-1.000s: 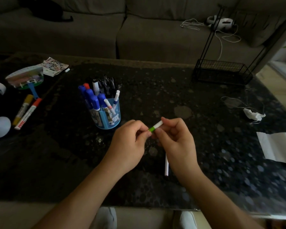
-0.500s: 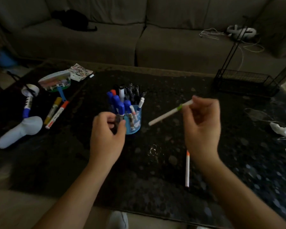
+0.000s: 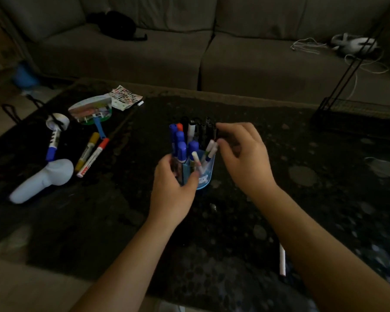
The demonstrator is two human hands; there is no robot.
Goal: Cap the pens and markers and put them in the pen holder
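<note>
A blue pen holder [image 3: 204, 180] stands mid-table, packed with blue-capped markers [image 3: 181, 149], black pens [image 3: 206, 129] and thin white pens [image 3: 211, 149]. My left hand [image 3: 172, 188] grips the holder's front left side. My right hand [image 3: 243, 158] hovers just right of the holder, empty, with its fingertips loosely apart beside the white pens' tops. A thin white pen [image 3: 282, 260] lies on the table near me, partly hidden by my right forearm. At the left lie a yellow marker [image 3: 87, 152], a red-capped marker [image 3: 94, 157] and a blue-capped marker [image 3: 52, 144].
The dark speckled table [image 3: 302, 176] also carries a white plastic device [image 3: 43, 179], a hand fan [image 3: 90, 110], a sticker sheet [image 3: 125, 96] and a black wire rack [image 3: 356, 113] at the far right. A grey sofa [image 3: 167, 52] runs behind it.
My right hand carried the green-tipped white pen left to the holder and no longer holds it. My left hand moved forward and closed around the holder.
</note>
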